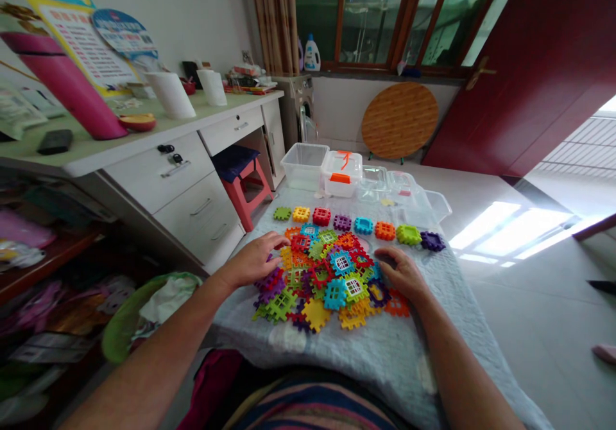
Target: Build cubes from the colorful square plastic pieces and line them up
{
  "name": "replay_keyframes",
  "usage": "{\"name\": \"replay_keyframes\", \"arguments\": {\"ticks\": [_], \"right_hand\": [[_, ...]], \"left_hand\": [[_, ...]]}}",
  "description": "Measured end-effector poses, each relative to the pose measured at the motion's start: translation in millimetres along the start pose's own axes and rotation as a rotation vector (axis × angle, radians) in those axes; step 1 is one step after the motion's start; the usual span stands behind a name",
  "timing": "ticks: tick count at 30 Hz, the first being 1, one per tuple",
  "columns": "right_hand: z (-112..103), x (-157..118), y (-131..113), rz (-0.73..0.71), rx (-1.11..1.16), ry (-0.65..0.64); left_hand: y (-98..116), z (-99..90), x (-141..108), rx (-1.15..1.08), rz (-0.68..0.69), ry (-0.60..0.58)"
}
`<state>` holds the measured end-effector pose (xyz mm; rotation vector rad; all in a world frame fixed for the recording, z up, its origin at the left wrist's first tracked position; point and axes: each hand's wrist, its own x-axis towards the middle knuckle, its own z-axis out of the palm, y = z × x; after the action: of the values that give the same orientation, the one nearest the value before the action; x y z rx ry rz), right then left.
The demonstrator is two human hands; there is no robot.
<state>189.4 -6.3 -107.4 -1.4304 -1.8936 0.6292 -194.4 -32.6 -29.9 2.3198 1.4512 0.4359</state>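
A heap of coloured plastic interlocking pieces (316,314) lies on the cloth-covered table (457,308), in red, yellow, green, blue, orange and purple. My left hand (257,258) rests at the heap's left edge, fingers apart and curved over the purple and orange pieces. At the right edge is my right hand (400,271), its fingers spread beside the pile and holding nothing. Beyond the heap runs a row of separate stacks, from a green one (282,213) at the left through a red one (321,216) to a dark purple one (432,241) at the right.
Behind the row stand an open clear bin (305,167), a lidded box with an orange latch (342,185) and more clear containers (375,183). A pink stool (248,192) and a white desk (180,173) are left. A green basket (120,327) sits low at left.
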Motion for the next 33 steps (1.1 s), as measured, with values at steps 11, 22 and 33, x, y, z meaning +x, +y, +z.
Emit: {"name": "replay_keyframes", "arguments": {"ticks": [11, 22, 33], "right_hand": [[0.2, 0.5, 1.5, 0.003, -0.019, -0.008], [1.5, 0.4, 2.2, 0.018, 0.004, -0.009], [0.9, 0.1, 2.2, 0.01, 0.006, -0.013]], "left_hand": [[-16.0, 0.2, -40.3, 0.092, 0.016, -0.249], [-8.0, -6.4, -24.0, -0.024, -0.03, -0.206], [12.0, 5.2, -2.6, -0.217, 0.005, -0.04]]}}
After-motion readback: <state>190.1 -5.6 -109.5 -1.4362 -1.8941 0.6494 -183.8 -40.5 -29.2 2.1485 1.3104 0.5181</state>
